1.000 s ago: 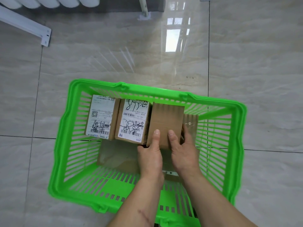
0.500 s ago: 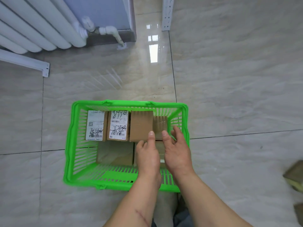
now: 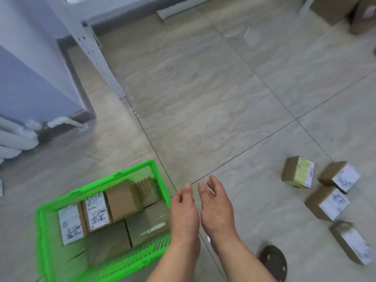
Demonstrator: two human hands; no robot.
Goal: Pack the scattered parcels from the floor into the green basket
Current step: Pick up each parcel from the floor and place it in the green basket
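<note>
Both empty: left hand point(image 3: 184, 215) and right hand point(image 3: 216, 208) side by side over the tiled floor point(image 3: 203, 98), fingers relaxed and loosely extended, gripping nothing. Just right of the green basket point(image 3: 43, 241), the left hand overlapping its right rim from this angle. Inside the basket, a row of parcels standing along the far wall: two with white labels point(image 3: 70, 224) point(image 3: 96, 210), then two plain brown ones point(image 3: 120, 200) point(image 3: 145, 190). Nearer in the basket, two flat brown boxes point(image 3: 148, 222) point(image 3: 106, 244) lying down. Well right of the basket, four parcels on the floor: one with yellowish tape point(image 3: 298, 171), three with white labels point(image 3: 338, 176) point(image 3: 326, 203) point(image 3: 351, 242). Close to the right forearm, a dark round floor drain point(image 3: 272, 261). Far beyond the basket, a white metal rack leg point(image 3: 95, 51) and a radiator pipe point(image 3: 65, 122). Whole view motion-blurred.
</note>
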